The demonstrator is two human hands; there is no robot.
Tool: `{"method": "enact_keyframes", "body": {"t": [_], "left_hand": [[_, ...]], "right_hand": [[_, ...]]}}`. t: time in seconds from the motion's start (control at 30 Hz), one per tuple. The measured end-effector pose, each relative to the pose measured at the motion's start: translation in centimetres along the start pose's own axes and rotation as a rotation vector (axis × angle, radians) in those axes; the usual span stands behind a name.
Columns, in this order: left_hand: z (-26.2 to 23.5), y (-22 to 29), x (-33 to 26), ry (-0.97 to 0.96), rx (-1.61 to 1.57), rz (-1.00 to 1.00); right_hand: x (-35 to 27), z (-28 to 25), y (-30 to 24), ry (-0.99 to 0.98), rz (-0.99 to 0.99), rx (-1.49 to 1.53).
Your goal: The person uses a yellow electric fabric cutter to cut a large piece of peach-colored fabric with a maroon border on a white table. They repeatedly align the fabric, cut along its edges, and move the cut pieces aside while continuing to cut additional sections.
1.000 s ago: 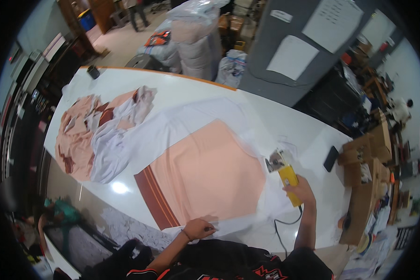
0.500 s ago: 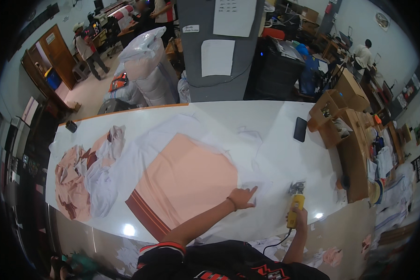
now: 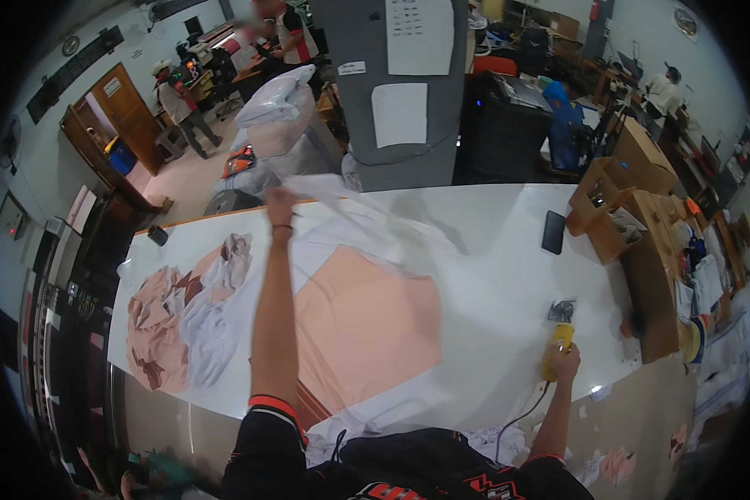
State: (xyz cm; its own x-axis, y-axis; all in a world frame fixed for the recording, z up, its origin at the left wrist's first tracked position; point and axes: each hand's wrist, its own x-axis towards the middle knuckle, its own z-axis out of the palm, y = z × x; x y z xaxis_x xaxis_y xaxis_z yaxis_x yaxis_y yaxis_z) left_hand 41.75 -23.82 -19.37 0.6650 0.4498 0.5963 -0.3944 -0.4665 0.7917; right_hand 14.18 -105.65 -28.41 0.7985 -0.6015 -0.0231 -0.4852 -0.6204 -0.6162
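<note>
Over the table's far edge my left hand (image 3: 281,204) is raised, closed on a thin white fabric scrap (image 3: 342,193). The scrap trails blurred to the right, above the table. Below my outstretched arm lies a peach fabric panel (image 3: 371,321) with a dark reddish striped band at its near edge, partly covered by the arm. White fabric (image 3: 325,246) borders the panel. My right hand (image 3: 566,364) grips the yellow body of a corded electric fabric cutter (image 3: 560,337) at the table's right. Its metal head (image 3: 562,311) rests on or just above the tabletop.
Crumpled peach and white fabric (image 3: 162,321) is heaped on the left of the white table (image 3: 500,333). A black phone (image 3: 552,232) and cardboard boxes (image 3: 612,225) are at the right. Wrapped bales (image 3: 279,133) and a grey pillar (image 3: 400,100) stand beyond. Other people are further back.
My left hand has swung from the panel's right side up to the far left, lifting the white scrap off the table. The cutter stays in my right hand. The view has shifted slightly.
</note>
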Motion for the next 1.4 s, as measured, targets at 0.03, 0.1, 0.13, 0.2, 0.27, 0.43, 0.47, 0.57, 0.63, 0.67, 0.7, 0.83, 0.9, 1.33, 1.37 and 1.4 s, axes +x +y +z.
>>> {"method": "enact_keyframes", "body": {"t": [0.03, 0.1, 0.13, 0.2, 0.27, 0.43, 0.47, 0.57, 0.63, 0.67, 0.7, 0.83, 0.9, 1.33, 1.37, 1.4], "left_hand": [[-6.1, -0.1, 3.0, 0.168, 0.174, -0.181], [-26.4, 4.8, 8.8, 0.381, 0.308, -0.18], [-27.0, 4.4, 6.5, 0.472, 0.155, -0.259], [-24.1, 1.9, -2.5, 0.435, 0.158, -0.475], [-36.5, 4.9, -8.9, -0.043, 0.839, -0.373], [-38.1, 6.4, -38.0, 0.04, 1.045, -0.746], [-36.2, 7.2, -41.3, 0.039, 1.042, -0.86], [-32.2, 11.6, -46.7, 0.119, 1.01, -0.975], [-30.6, 13.5, -47.4, 0.109, 1.013, -0.863], [-29.4, 13.8, -46.9, 0.096, 1.002, -0.8], [-29.0, 14.3, -46.7, 0.056, 0.98, -0.814], [-26.6, 15.3, -44.1, -0.175, 0.729, -0.95], [-24.6, 16.1, -42.3, -0.496, 0.397, -1.013], [-15.6, 14.6, -38.1, -0.766, 0.638, -0.185], [-15.0, 14.6, -37.5, -0.838, 0.662, -0.208], [-15.2, 14.4, -37.4, -0.912, 0.7, -0.24]], "right_hand": [[0.3, 0.2, -0.9, -0.009, 0.011, 0.012], [0.3, 4.9, -4.8, -0.093, -0.063, 0.175], [1.4, 4.4, -4.2, -0.053, -0.096, 0.205], [2.3, 0.8, -2.3, 0.201, -0.172, 0.004], [0.7, 4.0, -5.6, 0.433, -0.321, -0.241], [-5.0, 8.6, -8.4, 0.023, -0.462, -0.122], [-6.9, 10.2, -8.8, -0.161, -0.434, -0.053], [-16.4, 13.8, -15.0, -0.447, -0.516, -0.287], [-20.4, 14.9, -18.9, -0.549, -0.578, -0.432], [-19.8, 15.1, -19.7, -0.624, -0.593, -0.458], [-19.3, 15.9, -20.4, -0.706, -0.616, -0.478], [-11.0, 19.3, -19.7, -0.594, -0.677, -0.698], [-3.9, 17.5, -19.0, -0.302, -0.503, -0.625], [-21.6, 9.5, -11.6, -0.375, -0.828, -0.228], [-22.1, 9.8, -9.4, -0.319, -0.823, -0.204], [-22.6, 9.7, -8.6, -0.278, -0.819, -0.173]]}}
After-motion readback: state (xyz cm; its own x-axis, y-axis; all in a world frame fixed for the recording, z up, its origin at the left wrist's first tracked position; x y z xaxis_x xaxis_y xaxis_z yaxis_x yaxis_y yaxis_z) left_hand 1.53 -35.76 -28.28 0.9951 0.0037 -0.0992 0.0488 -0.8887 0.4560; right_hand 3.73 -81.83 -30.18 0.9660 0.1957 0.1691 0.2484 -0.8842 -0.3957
